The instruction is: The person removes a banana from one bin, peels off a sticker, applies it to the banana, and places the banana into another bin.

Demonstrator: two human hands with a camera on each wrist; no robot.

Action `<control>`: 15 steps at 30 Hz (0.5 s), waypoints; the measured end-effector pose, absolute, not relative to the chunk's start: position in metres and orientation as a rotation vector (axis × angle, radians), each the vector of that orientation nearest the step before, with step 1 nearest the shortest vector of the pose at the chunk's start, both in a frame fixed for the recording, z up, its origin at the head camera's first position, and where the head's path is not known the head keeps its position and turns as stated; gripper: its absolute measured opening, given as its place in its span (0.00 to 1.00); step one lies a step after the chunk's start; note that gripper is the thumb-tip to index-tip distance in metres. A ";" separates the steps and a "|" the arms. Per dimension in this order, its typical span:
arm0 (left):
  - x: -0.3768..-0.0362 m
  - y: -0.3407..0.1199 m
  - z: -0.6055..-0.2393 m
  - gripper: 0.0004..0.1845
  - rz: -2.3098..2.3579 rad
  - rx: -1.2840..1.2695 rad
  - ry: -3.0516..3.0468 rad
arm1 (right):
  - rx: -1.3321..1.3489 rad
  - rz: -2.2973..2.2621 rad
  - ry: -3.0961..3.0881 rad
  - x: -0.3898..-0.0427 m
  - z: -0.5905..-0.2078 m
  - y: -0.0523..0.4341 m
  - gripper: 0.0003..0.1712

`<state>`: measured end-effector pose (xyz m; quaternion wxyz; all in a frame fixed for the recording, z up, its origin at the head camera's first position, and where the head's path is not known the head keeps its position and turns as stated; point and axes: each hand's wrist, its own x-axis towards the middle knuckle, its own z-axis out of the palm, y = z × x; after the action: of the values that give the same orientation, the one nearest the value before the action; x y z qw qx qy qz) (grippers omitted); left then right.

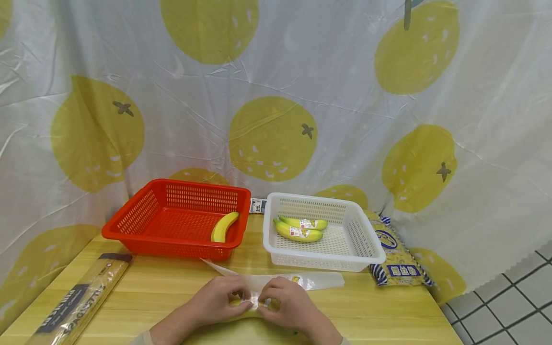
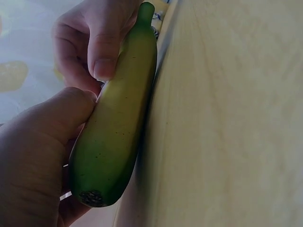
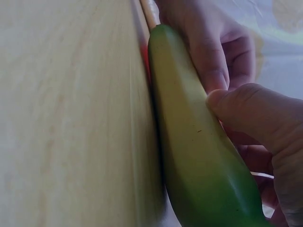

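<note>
Hands at work: left hand [image 1: 215,299] and right hand [image 1: 288,299] curl their fingers [image 2: 102,52] around a banana [image 2: 116,127] lying on the wooden table [image 1: 388,306], a clear wrapper [image 1: 302,280] just beyond the fingertips.

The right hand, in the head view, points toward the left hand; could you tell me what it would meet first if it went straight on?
Almost at once the left hand: the right hand faces it fingertip to fingertip over the banana both hold on the table. Nothing else shows between them.
</note>
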<state>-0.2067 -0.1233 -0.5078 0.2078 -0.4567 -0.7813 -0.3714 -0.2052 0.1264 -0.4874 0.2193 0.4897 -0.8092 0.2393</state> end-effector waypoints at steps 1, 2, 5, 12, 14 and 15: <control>-0.207 -0.123 -0.508 0.13 -1.024 -1.261 -2.185 | 1.346 0.654 -2.245 -0.205 -0.488 0.126 0.10; -0.206 -0.123 -0.507 0.13 -1.016 -1.250 -2.196 | 1.338 0.651 -2.253 -0.205 -0.488 0.126 0.10; -0.206 -0.123 -0.507 0.13 -1.002 -1.230 -2.218 | 1.322 0.639 -2.264 -0.205 -0.488 0.126 0.09; -0.204 -0.122 -0.507 0.08 -0.982 -1.227 -2.282 | 1.328 0.593 -2.287 -0.206 -0.490 0.127 0.12; -0.203 -0.122 -0.507 0.07 -0.957 -1.216 -2.319 | 1.328 0.582 -2.304 -0.206 -0.491 0.127 0.12; -0.203 -0.122 -0.507 0.07 -0.954 -1.213 -2.331 | 1.327 0.576 -2.307 -0.206 -0.490 0.127 0.12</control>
<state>-0.2032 -0.1224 -0.5066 0.1719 -0.4274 -0.8214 -0.3363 -0.2057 0.1268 -0.4904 0.2079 0.4769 -0.8286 0.2068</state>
